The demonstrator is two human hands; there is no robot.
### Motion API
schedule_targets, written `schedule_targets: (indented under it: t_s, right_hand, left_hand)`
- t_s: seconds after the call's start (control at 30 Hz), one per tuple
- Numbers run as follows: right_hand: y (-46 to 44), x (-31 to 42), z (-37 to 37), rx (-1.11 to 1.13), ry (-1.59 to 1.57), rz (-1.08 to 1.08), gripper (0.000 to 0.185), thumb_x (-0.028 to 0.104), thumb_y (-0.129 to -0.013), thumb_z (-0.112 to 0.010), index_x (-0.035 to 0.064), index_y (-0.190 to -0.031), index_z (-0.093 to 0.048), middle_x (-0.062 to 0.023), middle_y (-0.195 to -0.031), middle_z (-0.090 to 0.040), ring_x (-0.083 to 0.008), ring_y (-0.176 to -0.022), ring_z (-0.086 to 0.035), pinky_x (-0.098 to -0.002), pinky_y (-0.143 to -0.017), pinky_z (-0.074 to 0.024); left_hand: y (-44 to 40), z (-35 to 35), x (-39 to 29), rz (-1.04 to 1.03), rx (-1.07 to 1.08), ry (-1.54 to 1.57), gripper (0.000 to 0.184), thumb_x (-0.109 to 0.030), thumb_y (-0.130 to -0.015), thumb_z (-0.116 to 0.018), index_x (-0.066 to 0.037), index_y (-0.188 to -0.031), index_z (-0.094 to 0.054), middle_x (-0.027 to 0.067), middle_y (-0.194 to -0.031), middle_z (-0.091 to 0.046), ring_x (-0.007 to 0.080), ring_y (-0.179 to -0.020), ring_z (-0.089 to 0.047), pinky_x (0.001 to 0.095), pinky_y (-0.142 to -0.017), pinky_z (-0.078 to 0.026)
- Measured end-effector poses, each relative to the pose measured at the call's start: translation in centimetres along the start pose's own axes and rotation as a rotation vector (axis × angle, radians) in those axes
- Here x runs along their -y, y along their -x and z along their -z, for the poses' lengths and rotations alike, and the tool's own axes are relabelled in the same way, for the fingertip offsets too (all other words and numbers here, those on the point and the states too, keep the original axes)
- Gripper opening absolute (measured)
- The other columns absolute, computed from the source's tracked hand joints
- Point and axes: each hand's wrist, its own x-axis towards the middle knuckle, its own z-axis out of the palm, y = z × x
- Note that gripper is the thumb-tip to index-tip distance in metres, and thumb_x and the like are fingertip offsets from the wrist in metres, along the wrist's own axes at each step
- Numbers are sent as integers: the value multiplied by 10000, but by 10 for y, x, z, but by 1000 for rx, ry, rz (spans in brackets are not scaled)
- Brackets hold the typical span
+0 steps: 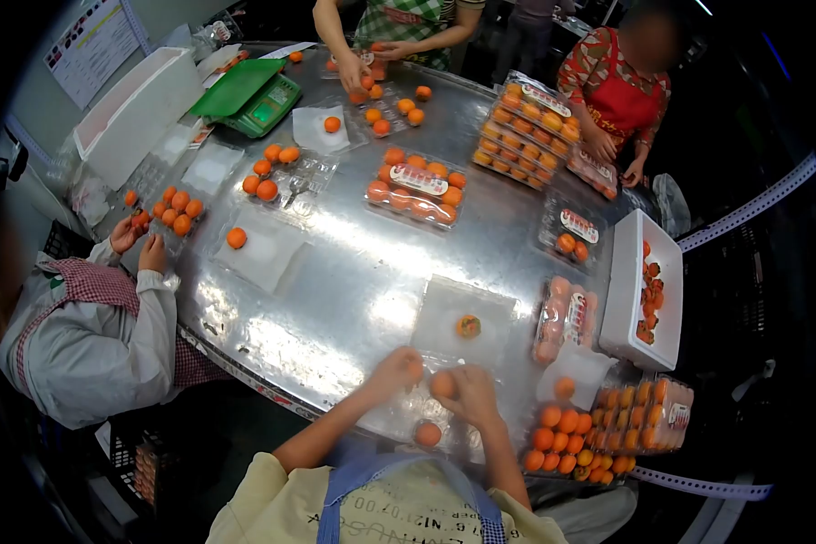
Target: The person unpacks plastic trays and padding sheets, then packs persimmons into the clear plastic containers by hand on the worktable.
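My left hand (392, 376) is closed round a persimmon (414, 370), mostly covered by the fingers. Beside it, my right hand (473, 397) grips another persimmon (442, 384) from the right. Both hands are over the near part of a clear plastic tray, whose lid side carries a white sheet (440, 304). On that sheet sits a persimmon with a green calyx (468, 325). Closer to my body lies a loose persimmon (428, 434). The hands are slightly blurred.
Right of me are filled trays (644, 415), a closed pack (564, 317) and a white foam box (617, 308) with persimmons. A packed tray (416, 188), stacked packs (528, 131) and a green scale (261, 100) stand farther off. Three co-workers handle fruit and packs around the metal table (335, 263).
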Motion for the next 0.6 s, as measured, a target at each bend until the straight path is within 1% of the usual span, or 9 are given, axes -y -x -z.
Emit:
schedule_targets:
  t_s: [0.1, 0.2, 0.3, 0.33, 0.43, 0.53, 0.6]
  right_hand:
    - [-2, -3, 2, -4, -47, -30, 471, 277, -612, -753, 64, -1003, -598, -103, -943, -547, -276, -899, -520, -374, -804, -375]
    - [-4, -1, 6, -54, -84, -44, 483, 267, -614, -753, 48, -1015, -594, -113, -967, -550, -290, -900, -525, -374, -803, -394]
    - [-6, 1, 9, -97, -159, -82, 475, 224, -626, -754, 29, -1027, -589, -118, -988, -551, -289, -910, -539, -365, -796, -424]
    - [-7, 2, 9, -105, -192, -102, 469, 205, -631, -755, 22, -1030, -588, -119, -994, -551, -286, -915, -545, -360, -792, -435]
    - [-10, 12, 17, -194, -410, -149, 428, 141, -658, -748, 15, -1030, -580, -99, -974, -548, -248, -928, -564, -329, -781, -467]
    - [-9, 7, 6, -205, -786, -269, 460, 92, -697, -723, 1, -1101, -523, -99, -1027, -550, -220, -975, -562, -318, -811, -474]
    - [-9, 14, 12, -153, -1084, -376, 477, 64, -730, -682, -5, -1152, -471, -115, -1080, -541, -220, -994, -555, -332, -837, -466]
  left_hand:
    - [1, 6, 6, 95, 27, 314, 166, -169, -796, -572, -70, -923, -532, 44, -842, -540, 115, -686, -501, 237, -531, -384]
    - [1, 7, 12, 163, -62, 268, 157, -229, -850, -580, -76, -853, -544, 40, -752, -549, 103, -607, -488, 221, -474, -342]
    - [3, 9, 20, 199, -57, 136, 229, -285, -877, -576, -78, -780, -555, 19, -664, -534, 98, -542, -477, 225, -432, -328]
    - [4, 8, 23, 202, -71, 136, 244, -287, -880, -573, -77, -758, -554, 20, -645, -528, 100, -526, -472, 226, -420, -322]
    - [5, 2, 29, 222, -102, 159, 283, -291, -886, -568, -73, -706, -550, 26, -605, -514, 105, -487, -460, 230, -390, -305]
    - [5, 1, 30, 266, -81, 229, 307, -293, -887, -565, -74, -674, -535, 33, -599, -509, 108, -467, -451, 230, -368, -292]
    - [6, 0, 26, 308, -37, 267, 331, -296, -890, -559, -75, -646, -523, 38, -587, -502, 110, -452, -445, 226, -356, -281]
